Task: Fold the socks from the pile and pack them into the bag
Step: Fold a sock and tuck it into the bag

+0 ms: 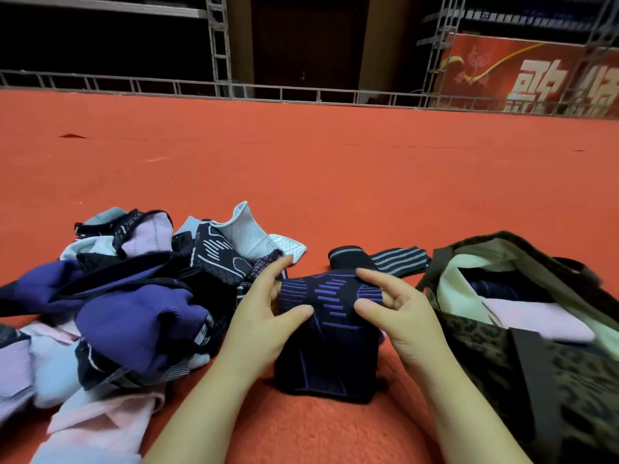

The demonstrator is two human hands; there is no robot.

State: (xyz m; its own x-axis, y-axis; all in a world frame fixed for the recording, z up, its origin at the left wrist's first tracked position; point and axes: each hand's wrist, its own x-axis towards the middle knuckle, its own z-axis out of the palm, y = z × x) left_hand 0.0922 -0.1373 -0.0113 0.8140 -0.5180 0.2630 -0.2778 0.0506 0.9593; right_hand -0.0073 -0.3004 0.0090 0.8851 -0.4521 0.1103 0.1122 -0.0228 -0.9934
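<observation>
Left hand [268, 309] and right hand [398, 309] each pinch the black-and-purple sock [330, 326], thumb against fingers, mid-fold. Pile [127, 296] at 9 o'clock, open bag [522, 316] at 3. Risk: releasing one pinch likely lets the stretchy fold spring open.

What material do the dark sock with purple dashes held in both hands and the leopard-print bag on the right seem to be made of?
The dark sock with purple dashes looks like stretchy knitted fabric, matte: ribbed lines and knitted-in dashes show, and it bends softly where it is held. The leopard-print bag looks like soft woven cloth, perhaps canvas or nylon: its walls sag and fold, with a pale lining inside. The exact fibre cannot be told.
</observation>
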